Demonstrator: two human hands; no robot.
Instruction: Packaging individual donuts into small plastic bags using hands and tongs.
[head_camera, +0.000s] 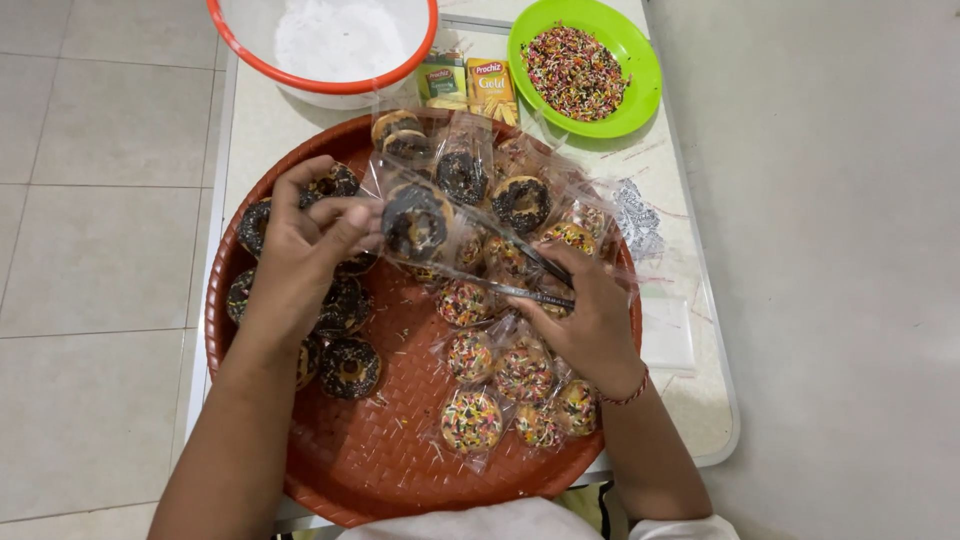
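Note:
My left hand (305, 245) pinches the edge of a clear plastic bag holding a chocolate-topped donut (415, 222) over a round red woven tray (380, 450). My right hand (590, 315) grips the other end of that bag along a dark sealing strip (520, 290). Unwrapped chocolate donuts (345, 365) lie at the tray's left, under and beside my left hand. Bagged donuts with coloured sprinkles (472, 420) lie at the tray's lower right. More bagged chocolate donuts (520, 202) sit at the tray's far side.
A white bowl with a red rim (325, 45) stands at the far edge of the white table (700, 400). A green plate of coloured sprinkles (585, 68) sits at the far right, with two small yellow and green packets (468, 85) beside it. Tiled floor surrounds the table.

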